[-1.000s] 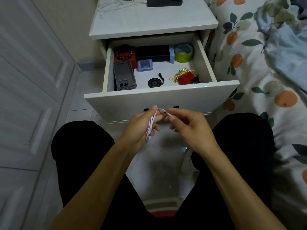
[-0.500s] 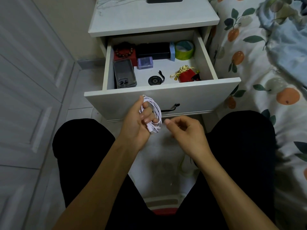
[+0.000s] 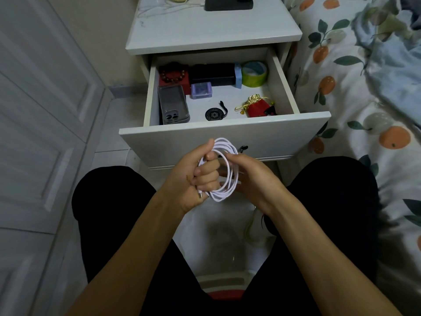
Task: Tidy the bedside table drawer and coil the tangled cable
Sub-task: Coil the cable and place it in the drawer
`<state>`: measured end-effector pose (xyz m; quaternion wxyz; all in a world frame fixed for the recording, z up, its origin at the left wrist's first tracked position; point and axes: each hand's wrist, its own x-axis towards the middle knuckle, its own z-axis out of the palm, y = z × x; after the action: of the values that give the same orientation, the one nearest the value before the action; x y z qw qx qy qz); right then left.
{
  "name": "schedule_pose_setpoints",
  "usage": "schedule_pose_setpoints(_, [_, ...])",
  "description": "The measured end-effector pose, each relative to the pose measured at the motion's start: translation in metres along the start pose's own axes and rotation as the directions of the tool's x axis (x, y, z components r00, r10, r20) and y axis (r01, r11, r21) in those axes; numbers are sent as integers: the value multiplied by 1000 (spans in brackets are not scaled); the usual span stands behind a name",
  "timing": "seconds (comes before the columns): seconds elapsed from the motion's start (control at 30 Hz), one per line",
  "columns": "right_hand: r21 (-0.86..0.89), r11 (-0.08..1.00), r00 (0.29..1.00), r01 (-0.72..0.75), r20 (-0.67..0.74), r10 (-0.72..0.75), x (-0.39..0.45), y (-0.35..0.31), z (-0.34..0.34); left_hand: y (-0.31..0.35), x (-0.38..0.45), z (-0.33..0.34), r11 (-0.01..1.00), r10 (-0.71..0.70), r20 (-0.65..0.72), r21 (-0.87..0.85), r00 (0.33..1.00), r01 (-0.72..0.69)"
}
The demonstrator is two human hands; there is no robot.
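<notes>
A white cable (image 3: 230, 176) is wound into a round coil of several loops in front of the open drawer (image 3: 223, 137) of the white bedside table (image 3: 211, 33). My left hand (image 3: 193, 176) grips the coil in a fist, its plug end sticking out below the little finger. My right hand (image 3: 250, 176) holds the coil's right side with curled fingers. In the drawer lie a clear phone case (image 3: 173, 104), a red box with a bead bracelet (image 3: 174, 75), a black box (image 3: 213, 74), a small purple box (image 3: 201, 90), a green tape roll (image 3: 254, 74), a black round disc (image 3: 214, 114) and a red pouch (image 3: 258, 107).
A bed with an orange-print sheet (image 3: 364, 110) runs along the right. Grey cabinet doors (image 3: 45, 110) stand on the left. A black phone (image 3: 229, 3) and a white cord (image 3: 164, 8) lie on the table top. My knees flank the drawer front.
The cable has gone from a narrow bundle pinched between both hands to a wide round coil. My right hand let go briefly and has come back onto the coil's right side.
</notes>
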<state>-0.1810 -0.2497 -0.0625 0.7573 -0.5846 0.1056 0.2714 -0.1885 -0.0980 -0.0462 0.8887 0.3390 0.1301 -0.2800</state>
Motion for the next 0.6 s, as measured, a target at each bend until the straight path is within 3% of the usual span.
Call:
schedule_pose_setpoints(0.1, [-6,996,996,93,7,-93,0,-4,-2,2,3,-3,974,69,-149,224,986,-35])
schedule_pose_setpoints(0.17, [-180,968,985,173,39,-169,-4,-6,0,1,4,-3,882,214,-262,465,941,-72])
schedule_pose_setpoints(0.23, [-377,890,967,256,95,-238,-4,-6,3,-2,4,1,755,329,-278,652,902,-75])
schedule_pose_setpoints(0.3, [-396,880,965,262,119,-234,-1,-9,4,0,5,2,757,325,-255,647,911,-89])
schedule_pose_setpoints(0.37, [-238,949,973,208,152,-175,0,-18,3,10,4,0,901,174,-177,426,969,-84])
schedule_pose_setpoints(0.43, [15,994,966,112,233,-112,-2,-27,2,17,1,-4,971,58,-65,234,996,-41])
schedule_pose_setpoints(0.53, [350,936,935,-39,343,-90,-5,-35,2,14,-3,-1,974,68,19,217,997,-71])
schedule_pose_setpoints(0.6, [436,894,927,-108,368,-67,-4,-38,5,9,-5,5,962,124,10,242,992,-123])
